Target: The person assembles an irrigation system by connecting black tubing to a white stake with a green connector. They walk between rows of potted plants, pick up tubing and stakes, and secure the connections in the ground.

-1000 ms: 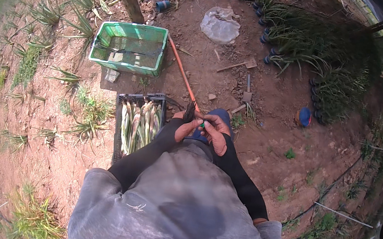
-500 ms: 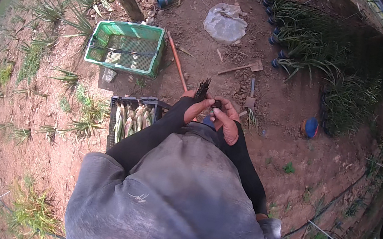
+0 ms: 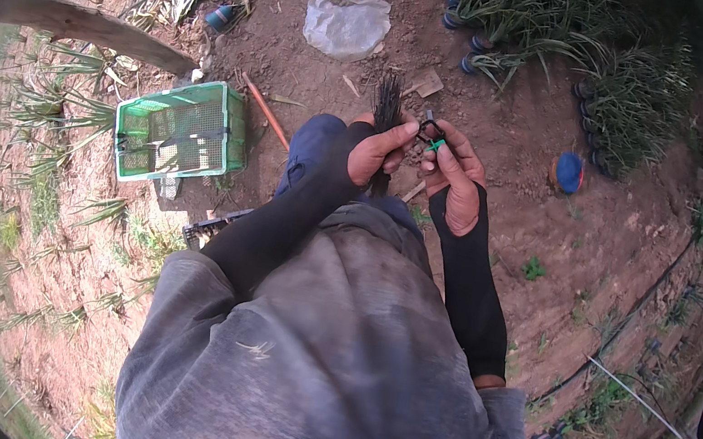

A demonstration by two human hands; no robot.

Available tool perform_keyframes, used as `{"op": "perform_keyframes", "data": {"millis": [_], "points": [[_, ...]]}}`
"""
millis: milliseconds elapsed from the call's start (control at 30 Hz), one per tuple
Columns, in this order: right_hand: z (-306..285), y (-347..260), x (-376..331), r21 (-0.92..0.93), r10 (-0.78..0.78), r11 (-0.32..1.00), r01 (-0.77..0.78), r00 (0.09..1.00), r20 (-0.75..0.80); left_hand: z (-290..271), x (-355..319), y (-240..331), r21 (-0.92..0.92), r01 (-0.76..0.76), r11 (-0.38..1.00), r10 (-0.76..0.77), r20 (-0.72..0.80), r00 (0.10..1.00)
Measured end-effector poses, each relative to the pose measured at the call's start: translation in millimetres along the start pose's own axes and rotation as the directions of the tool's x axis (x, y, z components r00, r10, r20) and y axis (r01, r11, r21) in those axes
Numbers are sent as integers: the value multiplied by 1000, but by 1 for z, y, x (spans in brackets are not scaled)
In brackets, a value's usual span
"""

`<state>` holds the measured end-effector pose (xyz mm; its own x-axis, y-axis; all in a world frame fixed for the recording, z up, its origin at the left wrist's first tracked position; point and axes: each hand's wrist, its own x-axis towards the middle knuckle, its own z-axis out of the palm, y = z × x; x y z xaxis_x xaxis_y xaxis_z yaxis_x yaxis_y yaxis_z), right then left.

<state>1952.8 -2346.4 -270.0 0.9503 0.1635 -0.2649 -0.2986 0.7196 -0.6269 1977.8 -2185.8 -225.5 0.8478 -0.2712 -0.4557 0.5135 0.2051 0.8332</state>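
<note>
Over brown soil (image 3: 598,286), left hand (image 3: 374,154) curled round dark strand bundle (image 3: 389,101), right hand (image 3: 460,186) nearly closed, pinching small green piece (image 3: 436,145); better hold bundle firmly, pinch lightly.

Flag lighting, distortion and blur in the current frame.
Head view: ground at left sunlit, leafy plants upper right in deep shade; same view: fisheye bows the wooden post, corners black; same view: hazy patch on the grey shirt, left hand and right hand fairly clear.
</note>
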Motion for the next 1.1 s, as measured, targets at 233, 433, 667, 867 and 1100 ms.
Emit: {"op": "perform_keyframes", "data": {"millis": [233,433,667,867,1100], "points": [[7,-14,66,90,-200,974,208,975,-95,-10,106,8,-193,3,981,47,256,966],[34,-5,118,104,-282,946,306,939,-196,-31,150,63,-7,-98,995,95,287,953],[51,5,149,-74,-312,950,305,896,-315,-53,170,92,139,-66,988,23,292,956],[29,-4,122,-134,-421,907,400,843,-336,-15,174,65,253,-54,966,-33,328,944],[-5,-14,65,-217,-431,902,373,776,-460,40,154,37,391,-161,906,-24,428,903]]}}
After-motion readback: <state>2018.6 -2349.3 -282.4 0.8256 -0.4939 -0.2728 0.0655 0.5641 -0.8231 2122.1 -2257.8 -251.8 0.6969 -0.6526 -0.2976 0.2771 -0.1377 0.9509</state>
